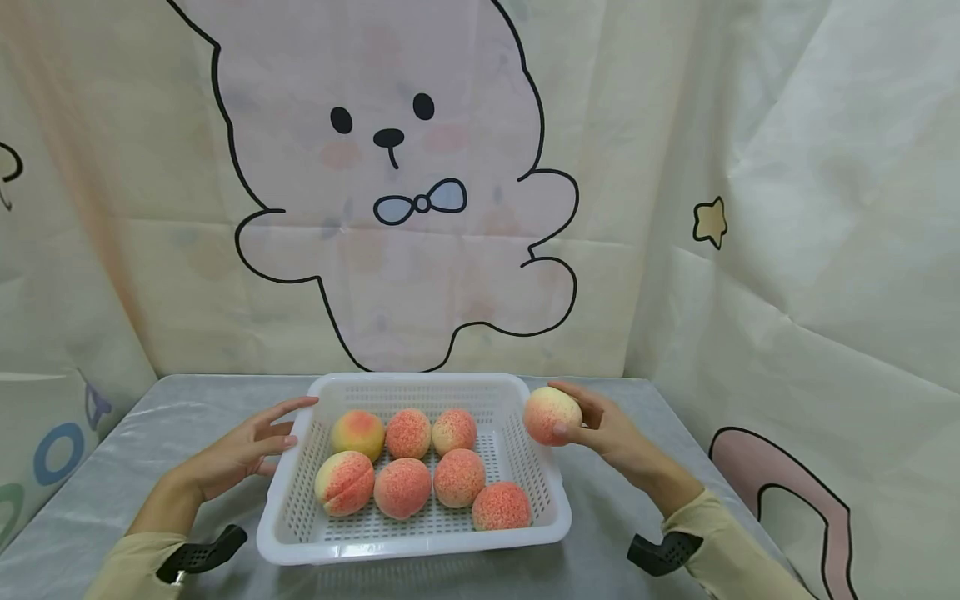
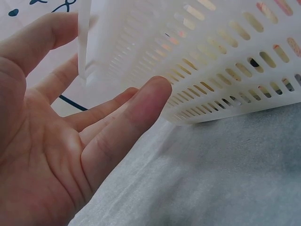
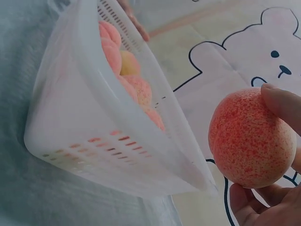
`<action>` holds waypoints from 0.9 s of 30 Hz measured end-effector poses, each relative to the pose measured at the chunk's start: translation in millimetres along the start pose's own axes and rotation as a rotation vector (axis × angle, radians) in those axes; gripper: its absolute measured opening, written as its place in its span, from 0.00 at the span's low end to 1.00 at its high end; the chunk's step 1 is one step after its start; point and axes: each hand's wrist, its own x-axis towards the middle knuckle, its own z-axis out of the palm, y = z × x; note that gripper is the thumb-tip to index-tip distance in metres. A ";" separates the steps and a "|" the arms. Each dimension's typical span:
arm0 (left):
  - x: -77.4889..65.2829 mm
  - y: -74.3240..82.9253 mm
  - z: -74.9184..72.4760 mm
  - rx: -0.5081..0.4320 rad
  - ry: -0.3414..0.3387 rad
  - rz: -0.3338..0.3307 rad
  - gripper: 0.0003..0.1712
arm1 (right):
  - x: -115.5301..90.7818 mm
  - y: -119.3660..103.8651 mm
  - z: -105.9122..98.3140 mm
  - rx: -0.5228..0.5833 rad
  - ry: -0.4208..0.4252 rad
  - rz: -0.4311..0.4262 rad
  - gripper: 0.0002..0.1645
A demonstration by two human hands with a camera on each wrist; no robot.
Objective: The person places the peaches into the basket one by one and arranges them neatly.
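A white slotted plastic basket (image 1: 536, 479) stands on the grey table and holds several pink-orange peaches (image 1: 402, 487). My right hand (image 1: 600, 425) grips one more peach (image 1: 551, 414) just outside the basket's right rim, level with its top edge. That held peach (image 3: 251, 139) fills the right wrist view, pinched between thumb and fingers beside the basket wall (image 3: 117, 155). My left hand (image 1: 251, 446) is held with fingers straight against the basket's left side, holding nothing. The left wrist view shows its palm (image 2: 61, 155) next to the basket's slotted wall (image 2: 221, 66).
A grey cloth (image 1: 150, 442) covers the table. Cream fabric printed with a cartoon rabbit (image 1: 397, 167) hangs behind and continues along both sides. Black wrist-camera mounts (image 1: 663, 552) sit on both sleeves near the table's front edge.
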 end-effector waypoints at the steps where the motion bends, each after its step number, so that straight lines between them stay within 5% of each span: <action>1: -0.1 0.2 0.0 -0.001 0.000 0.000 0.39 | 0.1 -1.1 1.8 0.004 -0.006 0.001 0.38; 27: -1.1 2.2 2.8 0.008 0.018 -0.017 0.39 | 6.5 -12.5 55.9 0.094 -0.192 0.015 0.38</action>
